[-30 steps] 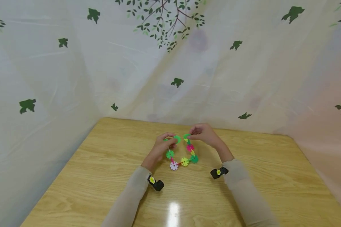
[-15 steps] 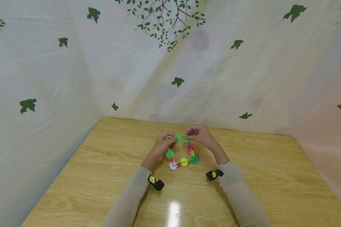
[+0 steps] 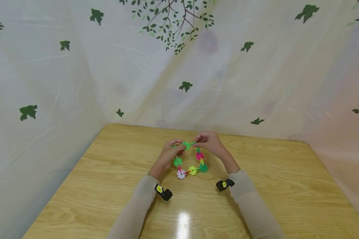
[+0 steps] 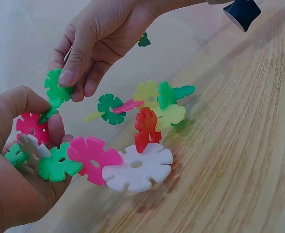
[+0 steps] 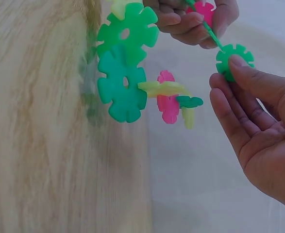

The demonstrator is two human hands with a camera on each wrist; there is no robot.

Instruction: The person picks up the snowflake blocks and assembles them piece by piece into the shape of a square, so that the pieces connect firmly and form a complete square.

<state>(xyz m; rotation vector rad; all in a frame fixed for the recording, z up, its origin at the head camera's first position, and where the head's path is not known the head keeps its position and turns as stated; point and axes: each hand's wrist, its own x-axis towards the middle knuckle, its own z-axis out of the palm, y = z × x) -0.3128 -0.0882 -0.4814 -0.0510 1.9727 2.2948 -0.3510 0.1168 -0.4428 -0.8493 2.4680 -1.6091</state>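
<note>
A chain of slotted plastic snowflake discs in several colours hangs in a curve below my hands. My left hand [image 3: 168,153] pinches a green disc [image 4: 50,110] near one end of the chain. Close to it, a pink disc [image 4: 31,127] and a greyish-white disc [image 4: 34,147] lie by the fingers. My right hand [image 3: 210,143] pinches another green disc [image 5: 234,60] between thumb and fingers. These two green discs meet at their edges; how deeply the slots engage is unclear. Lower in the curve are a white disc [image 4: 137,165] and a red disc [image 4: 147,128]. The chain's yellow end [image 5: 188,116] dangles apart from the right hand.
A wooden table [image 3: 113,205] lies under the forearms. Behind it hangs a pale curtain [image 3: 155,83] printed with leaves and birds. Each wrist bears a small black camera, the left camera [image 3: 166,194] and the right camera [image 3: 222,185].
My right hand has moved left with its green disc, closing the gap to the disc in the left hand. The edges of the two discs now meet. The left hand has barely moved.
</note>
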